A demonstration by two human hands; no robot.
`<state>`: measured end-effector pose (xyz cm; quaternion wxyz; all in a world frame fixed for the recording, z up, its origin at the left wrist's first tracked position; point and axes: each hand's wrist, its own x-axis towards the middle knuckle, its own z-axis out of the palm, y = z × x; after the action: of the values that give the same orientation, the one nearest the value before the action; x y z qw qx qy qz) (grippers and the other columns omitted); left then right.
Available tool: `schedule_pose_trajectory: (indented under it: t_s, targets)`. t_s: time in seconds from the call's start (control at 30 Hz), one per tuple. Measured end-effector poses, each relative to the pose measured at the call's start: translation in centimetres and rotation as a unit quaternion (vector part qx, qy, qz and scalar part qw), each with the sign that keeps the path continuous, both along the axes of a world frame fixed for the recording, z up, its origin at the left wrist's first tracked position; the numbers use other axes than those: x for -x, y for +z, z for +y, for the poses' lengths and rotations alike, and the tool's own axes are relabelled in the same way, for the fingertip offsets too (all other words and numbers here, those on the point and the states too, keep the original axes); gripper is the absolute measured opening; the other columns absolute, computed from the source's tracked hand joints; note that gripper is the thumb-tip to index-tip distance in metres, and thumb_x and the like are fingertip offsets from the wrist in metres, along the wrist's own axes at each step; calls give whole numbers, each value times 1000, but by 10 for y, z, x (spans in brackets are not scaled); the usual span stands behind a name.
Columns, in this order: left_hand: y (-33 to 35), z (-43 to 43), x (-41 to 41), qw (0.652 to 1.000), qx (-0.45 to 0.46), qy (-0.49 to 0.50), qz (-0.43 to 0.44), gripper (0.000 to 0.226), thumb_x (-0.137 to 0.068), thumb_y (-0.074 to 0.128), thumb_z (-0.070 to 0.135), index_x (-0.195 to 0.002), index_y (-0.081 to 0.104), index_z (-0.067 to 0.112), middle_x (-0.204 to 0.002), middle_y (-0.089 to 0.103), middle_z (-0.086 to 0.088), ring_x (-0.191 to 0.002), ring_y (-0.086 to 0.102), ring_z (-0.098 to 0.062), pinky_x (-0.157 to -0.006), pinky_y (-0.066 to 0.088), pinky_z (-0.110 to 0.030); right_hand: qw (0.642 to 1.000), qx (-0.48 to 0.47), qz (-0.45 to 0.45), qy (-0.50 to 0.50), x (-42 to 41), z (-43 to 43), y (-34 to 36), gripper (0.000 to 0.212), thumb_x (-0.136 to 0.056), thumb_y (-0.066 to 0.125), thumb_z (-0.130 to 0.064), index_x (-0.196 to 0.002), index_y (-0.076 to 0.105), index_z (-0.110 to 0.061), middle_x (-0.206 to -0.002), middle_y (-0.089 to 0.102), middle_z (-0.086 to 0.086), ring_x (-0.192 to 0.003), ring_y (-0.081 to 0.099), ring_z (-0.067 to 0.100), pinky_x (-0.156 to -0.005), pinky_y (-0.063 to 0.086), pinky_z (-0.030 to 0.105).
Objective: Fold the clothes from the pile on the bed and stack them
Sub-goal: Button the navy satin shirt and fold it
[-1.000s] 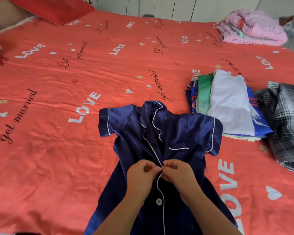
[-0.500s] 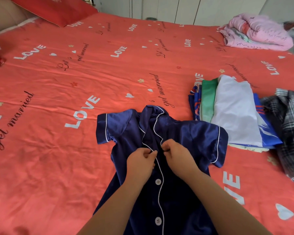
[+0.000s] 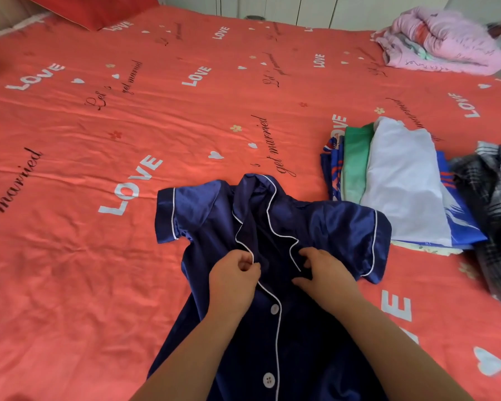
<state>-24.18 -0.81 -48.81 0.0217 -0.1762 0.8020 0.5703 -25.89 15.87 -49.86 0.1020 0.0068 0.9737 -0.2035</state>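
Observation:
A navy satin pyjama shirt (image 3: 209,209) with white piping lies face up on the red bed sheet (image 3: 70,256), collar away from me. My left hand (image 3: 233,280) pinches the left front edge just below the lapel. My right hand (image 3: 323,272) grips the right front edge at the same height, and the two edges are parted between them. Two white buttons show lower on the placket. To the right sits a stack of folded clothes (image 3: 399,183), white on top over green and blue.
A dark plaid garment (image 3: 495,215) lies crumpled at the right edge beside the stack. A pink bundled quilt (image 3: 443,44) sits at the far right corner. A red pillow (image 3: 96,7) lies at the far left.
Both hands have moved up the shirt front from the middle button area to just below the collar. They now hold the two front edges apart.

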Motion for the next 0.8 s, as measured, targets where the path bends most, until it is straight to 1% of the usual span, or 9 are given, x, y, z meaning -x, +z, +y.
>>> schedule_pose_trajectory:
  t_s: [0.1, 0.23, 0.3, 0.33, 0.4, 0.5, 0.53, 0.73, 0.8]
  targets:
    - [0, 2, -6, 1000, 6, -17, 7, 19, -80, 65, 11, -72, 57, 25, -70, 61, 8, -69, 58, -11, -70, 52, -29, 995, -102, 1, -17, 10, -8, 6, 47, -84, 58, -49, -119, 51, -18, -115, 59, 1, -104, 58, 21, -77, 44, 31]
    - [1, 1, -6, 998, 38, -33, 28, 22, -80, 66, 12, -70, 55, 27, -68, 60, 12, -65, 55, -2, -59, 40, -6, 992, -126, -2, -29, 35, -15, 17, 14, -84, 52, -22, -87, 61, -11, -91, 64, 6, -87, 60, 27, -64, 37, 28]
    - [2, 0, -3, 997, 59, -38, 41, 16, -80, 67, 13, -73, 57, 24, -69, 59, 12, -67, 54, 0, -61, 38, -2, 992, 57, -14, -110, 50, -11, 28, 19, -81, 55, -15, -62, 58, -12, -65, 58, 5, -63, 55, 22, -57, 38, 26]
    - [3, -1, -1, 996, 63, -38, 46, 14, -80, 67, 13, -74, 58, 23, -69, 59, 12, -68, 55, -1, -61, 38, -2, 964, 202, -27, -173, 55, -11, 34, 25, -82, 55, -11, -57, 56, -12, -59, 56, 4, -53, 54, 17, -51, 39, 23]
    - [3, -1, 3, 996, 64, -36, 51, 13, -80, 67, 12, -76, 58, 21, -70, 59, 11, -70, 56, -5, -62, 38, -7, 846, 464, -61, -256, 59, -14, 43, 24, -88, 52, -7, -65, 58, -9, -62, 60, 4, -46, 59, 7, -45, 45, 14]
    - [4, 0, 6, 995, 69, -28, 61, 18, -79, 67, 12, -72, 56, 24, -67, 57, 13, -67, 55, -3, -62, 38, -6, 750, 597, -101, -267, 58, -18, 41, 17, -94, 46, -9, -82, 57, -5, -78, 67, 8, -66, 68, 12, -57, 53, 18]
    - [3, 1, 7, 995, 70, -26, 63, 22, -79, 67, 12, -69, 54, 26, -66, 57, 13, -66, 54, -2, -62, 38, -5, 760, 587, -108, -257, 56, -19, 37, 16, -94, 46, -10, -84, 57, -6, -81, 68, 8, -71, 69, 15, -61, 53, 20]
    - [-2, 5, 9, 998, 40, -3, 38, 26, -78, 69, 14, -64, 53, 29, -65, 59, 12, -66, 57, -5, -63, 44, -10, 956, 267, -34, -121, 48, -22, 4, 14, -78, 70, -10, -82, 57, -13, -75, 61, -1, -66, 55, 11, -64, 43, 14]
    - [-3, 7, 9, 999, 21, 5, 23, 25, -78, 70, 14, -64, 54, 28, -66, 61, 9, -67, 60, -11, -70, 52, -26, 986, 149, 22, -74, 44, -23, -5, 17, -79, 71, -17, -91, 61, -11, -78, 59, -3, -71, 54, 10, -61, 35, 8]
